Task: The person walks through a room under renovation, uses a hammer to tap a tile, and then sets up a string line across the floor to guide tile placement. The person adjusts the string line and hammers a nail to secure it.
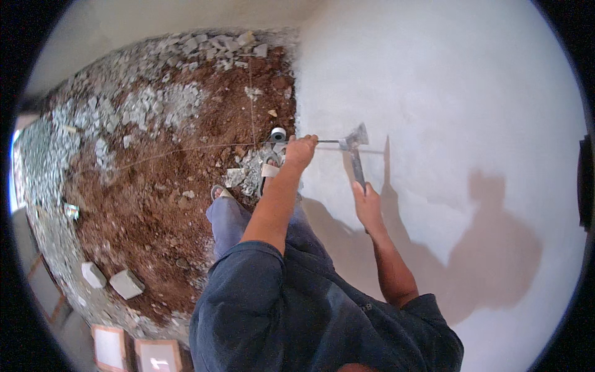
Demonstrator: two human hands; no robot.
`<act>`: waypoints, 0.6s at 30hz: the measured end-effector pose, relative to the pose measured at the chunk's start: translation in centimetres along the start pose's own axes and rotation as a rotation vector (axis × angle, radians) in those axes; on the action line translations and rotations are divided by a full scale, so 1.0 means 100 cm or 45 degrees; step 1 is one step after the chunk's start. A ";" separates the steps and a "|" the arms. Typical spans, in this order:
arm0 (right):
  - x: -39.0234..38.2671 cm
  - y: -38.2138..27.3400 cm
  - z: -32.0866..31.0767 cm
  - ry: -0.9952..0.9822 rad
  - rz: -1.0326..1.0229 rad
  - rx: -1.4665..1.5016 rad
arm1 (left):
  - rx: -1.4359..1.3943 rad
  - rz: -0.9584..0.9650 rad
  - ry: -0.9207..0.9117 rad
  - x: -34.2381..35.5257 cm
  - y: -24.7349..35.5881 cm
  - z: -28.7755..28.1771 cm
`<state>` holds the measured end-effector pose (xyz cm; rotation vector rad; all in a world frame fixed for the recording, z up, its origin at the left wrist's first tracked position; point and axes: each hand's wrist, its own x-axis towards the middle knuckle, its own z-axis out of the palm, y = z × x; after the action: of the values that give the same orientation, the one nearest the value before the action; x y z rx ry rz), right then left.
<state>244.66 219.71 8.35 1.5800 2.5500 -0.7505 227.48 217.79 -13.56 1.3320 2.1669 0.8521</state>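
Pale wall (458,93), reddish soil (149,204), scattered rubble (152,105), left fingers (308,139) closed round thin rod (328,141), right fingers (358,190) closed round hammer (356,159)

Two pale blocks (127,284) — broken grey rubble (162,104) — reddish-brown soil (142,223).

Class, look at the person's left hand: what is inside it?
A thin dark rod runs through the left hand; some of it shows to the hand's right. The part within the fist is covered, so its shape there cannot be seen.
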 end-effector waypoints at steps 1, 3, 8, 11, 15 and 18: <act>0.003 0.005 -0.002 -0.018 -0.010 0.033 | -0.002 -0.047 0.027 0.003 0.001 -0.001; -0.003 0.017 -0.006 -0.019 0.014 0.139 | -0.038 -0.142 -0.014 0.001 0.004 0.000; -0.023 0.025 -0.018 -0.153 -0.104 0.324 | -0.174 -0.240 0.101 -0.009 0.011 0.003; -0.020 0.008 -0.008 -0.371 -0.171 0.150 | -0.424 -0.345 0.207 -0.033 0.001 0.005; -0.017 -0.024 0.034 -0.588 -0.136 -0.070 | -0.607 -0.531 0.092 -0.136 -0.044 -0.004; -0.029 -0.046 0.074 -0.672 -0.112 -0.179 | -0.583 -1.023 -0.055 -0.254 -0.101 -0.037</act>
<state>240.56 212.49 4.43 1.0562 2.2327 -0.8393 229.64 190.46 -16.61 0.2085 2.0260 0.8721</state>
